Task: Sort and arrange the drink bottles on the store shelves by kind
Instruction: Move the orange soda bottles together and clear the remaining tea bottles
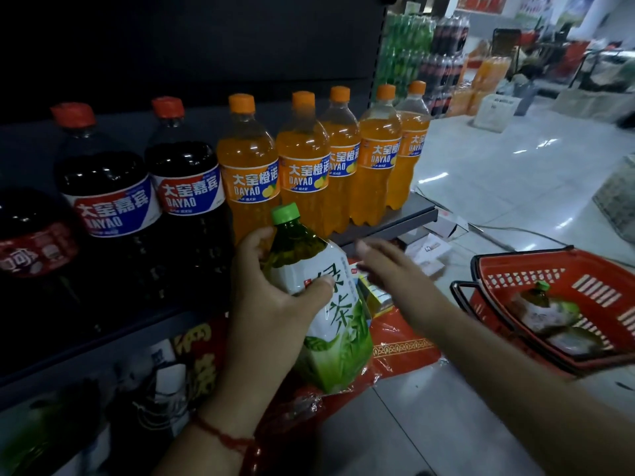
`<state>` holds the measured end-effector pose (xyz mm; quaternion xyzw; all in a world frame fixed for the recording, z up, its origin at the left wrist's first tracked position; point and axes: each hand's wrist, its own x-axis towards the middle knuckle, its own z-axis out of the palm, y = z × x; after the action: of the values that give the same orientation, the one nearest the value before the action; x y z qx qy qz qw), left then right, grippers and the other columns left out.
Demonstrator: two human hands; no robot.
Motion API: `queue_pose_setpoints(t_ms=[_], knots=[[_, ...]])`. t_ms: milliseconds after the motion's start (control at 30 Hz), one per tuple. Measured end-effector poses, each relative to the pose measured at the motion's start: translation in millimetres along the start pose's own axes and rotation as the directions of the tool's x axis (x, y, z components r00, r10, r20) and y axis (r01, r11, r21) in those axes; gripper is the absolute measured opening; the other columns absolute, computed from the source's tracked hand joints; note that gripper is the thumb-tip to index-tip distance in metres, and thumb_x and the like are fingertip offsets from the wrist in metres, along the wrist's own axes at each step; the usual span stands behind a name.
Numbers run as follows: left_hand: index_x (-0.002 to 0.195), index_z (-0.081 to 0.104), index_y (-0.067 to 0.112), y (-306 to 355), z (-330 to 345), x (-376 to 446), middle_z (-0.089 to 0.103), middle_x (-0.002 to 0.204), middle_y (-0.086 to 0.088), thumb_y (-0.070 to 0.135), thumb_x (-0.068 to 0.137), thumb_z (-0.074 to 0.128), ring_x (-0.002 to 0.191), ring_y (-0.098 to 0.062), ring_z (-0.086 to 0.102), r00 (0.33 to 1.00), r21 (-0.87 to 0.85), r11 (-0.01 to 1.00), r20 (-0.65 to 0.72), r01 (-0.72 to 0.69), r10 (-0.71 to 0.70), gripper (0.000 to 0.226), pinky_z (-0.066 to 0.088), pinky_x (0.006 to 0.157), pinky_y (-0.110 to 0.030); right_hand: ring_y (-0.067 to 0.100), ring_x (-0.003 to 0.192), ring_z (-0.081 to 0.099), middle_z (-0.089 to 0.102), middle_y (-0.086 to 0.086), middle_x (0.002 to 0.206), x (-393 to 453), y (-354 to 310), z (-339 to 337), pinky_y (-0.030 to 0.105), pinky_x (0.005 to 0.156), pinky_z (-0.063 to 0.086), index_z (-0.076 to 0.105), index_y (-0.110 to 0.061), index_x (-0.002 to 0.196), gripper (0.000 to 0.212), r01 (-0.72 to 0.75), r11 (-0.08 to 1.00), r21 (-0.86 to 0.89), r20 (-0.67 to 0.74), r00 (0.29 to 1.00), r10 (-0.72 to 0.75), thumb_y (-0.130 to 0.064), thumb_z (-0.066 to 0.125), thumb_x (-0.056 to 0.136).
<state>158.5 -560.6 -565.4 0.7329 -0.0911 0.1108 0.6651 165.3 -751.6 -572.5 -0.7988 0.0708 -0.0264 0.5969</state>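
Note:
My left hand grips a large green tea bottle with a green cap, tilted in front of the shelf. Just to its right my right hand hovers with relaxed fingers, holding nothing. On the shelf stand several orange soda bottles with orange caps. Left of them stand two dark cola bottles with red caps and red-blue labels. Another dark bottle with a red label stands at the far left.
A red shopping basket sits on the floor at the right with two more green tea bottles lying in it. Red packaging lies below the held bottle. Stacked drink packs stand beyond the shelf end. Dim goods fill the lower shelf.

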Motion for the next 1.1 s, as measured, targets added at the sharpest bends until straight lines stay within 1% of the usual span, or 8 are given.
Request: queue_pose_setpoints(t_ms=[133, 233, 333, 600, 767, 867, 1000, 1100], knots=[[0.123, 0.045, 0.041, 7.1, -0.7, -9.0, 0.058, 0.112, 0.021, 0.019, 0.070, 0.084, 0.091, 0.009, 0.061, 0.999, -0.023, 0.999, 0.026, 0.024, -0.024, 0.069, 0.050, 0.063, -0.008, -0.002, 0.095, 0.069, 0.073, -0.025, 0.099, -61.2, 2.1, 12.9, 0.017, 0.079, 0.055, 0.057, -0.042, 0.115, 0.028, -0.158, 0.958, 0.240, 0.210, 0.972, 0.108, -0.052, 0.055, 0.089], [0.122, 0.047, 0.038, 12.7, -0.9, -16.3, 0.061, 0.099, 0.026, 0.016, 0.072, 0.085, 0.087, 0.011, 0.063, 0.997, -0.065, 0.997, 0.063, 0.044, -0.040, 0.066, 0.050, 0.062, -0.009, 0.018, 0.109, 0.069, 0.073, -0.005, 0.115, -86.4, 7.1, 18.8, 0.033, 0.090, 0.056, 0.057, -0.029, 0.124, 0.045, -0.224, 0.921, 0.318, 0.287, 0.949, 0.132, -0.048, 0.067, 0.084], [0.120, 0.048, 0.045, 20.2, -1.3, -22.1, 0.062, 0.112, 0.021, 0.032, 0.067, 0.086, 0.099, -0.002, 0.065, 0.993, -0.083, 0.995, 0.103, 0.059, -0.051, 0.067, 0.057, 0.077, -0.027, 0.033, 0.111, 0.067, 0.070, 0.013, 0.120, -102.7, 4.5, 20.5, 0.045, 0.095, 0.054, 0.058, -0.017, 0.127, 0.082, -0.226, 0.892, 0.391, 0.275, 0.954, 0.121, -0.053, 0.087, 0.060], [0.127, 0.048, 0.048, 75.8, 2.3, -56.5, 0.066, 0.117, 0.020, 0.035, 0.073, 0.081, 0.108, -0.003, 0.065, 0.955, -0.143, 0.989, 0.286, -0.043, 0.083, 0.064, 0.059, 0.085, -0.033, 0.035, 0.102, 0.071, 0.073, 0.013, 0.113, -146.2, -33.2, -18.5, 0.046, 0.085, 0.057, 0.061, -0.018, 0.125, 0.067, -0.062, 0.907, 0.417, 0.113, 0.993, 0.016, -0.034, 0.084, 0.063], [0.144, 0.013, 0.065, 142.5, 3.6, -54.0, 0.046, 0.141, 0.020, 0.036, 0.076, 0.083, 0.118, 0.001, 0.058, 0.876, 0.076, 0.978, 0.463, -0.193, 0.136, 0.102, 0.057, 0.087, -0.024, 0.029, 0.095, 0.073, 0.075, 0.005, 0.107, -154.3, -76.2, -52.5, 0.044, 0.080, 0.059, 0.065, -0.025, 0.119, 0.070, 0.100, 0.913, 0.395, -0.038, 0.995, -0.093, -0.036, 0.087, 0.054], [0.148, 0.004, 0.059, 192.4, 6.9, -31.1, 0.032, 0.145, 0.028, 0.055, 0.074, 0.078, 0.126, 0.006, 0.046, 0.854, 0.260, 0.873, 0.443, -0.413, 0.272, 0.105, 0.051, 0.095, -0.022, 0.028, 0.096, 0.073, 0.075, 0.005, 0.108, -149.5, -116.8, -73.6, 0.038, 0.075, 0.060, 0.064, -0.024, 0.121, 0.074, 0.214, 0.883, 0.419, -0.057, 0.976, -0.210, -0.037, 0.086, 0.051], [0.149, 0.013, 0.055, 255.0, 15.9, 6.0, 0.045, 0.134, 0.029, 0.060, 0.068, 0.080, 0.119, 0.005, 0.052, 0.822, 0.335, 0.772, 0.407, -0.540, 0.398, 0.105, 0.054, 0.093, -0.028, 0.026, 0.096, 0.073, 0.074, 0.005, 0.110, -125.9, -170.4, -104.6, 0.037, 0.075, 0.060, 0.062, -0.024, 0.123, 0.066, 0.345, 0.855, 0.388, -0.076, 0.936, -0.343, -0.035, 0.084, 0.062], [0.149, 0.019, 0.049, 296.0, 24.2, 39.9, 0.056, 0.119, 0.033, 0.057, 0.069, 0.080, 0.100, 0.021, 0.054, 0.762, 0.374, 0.669, 0.406, -0.643, 0.505, 0.101, 0.050, 0.076, -0.005, 0.023, 0.100, 0.072, 0.072, 0.004, 0.115, -92.5, -210.6, -128.2, 0.042, 0.082, 0.059, 0.059, -0.025, 0.127, 0.066, 0.429, 0.839, 0.335, -0.083, 0.900, -0.427, -0.036, 0.085, 0.067]])
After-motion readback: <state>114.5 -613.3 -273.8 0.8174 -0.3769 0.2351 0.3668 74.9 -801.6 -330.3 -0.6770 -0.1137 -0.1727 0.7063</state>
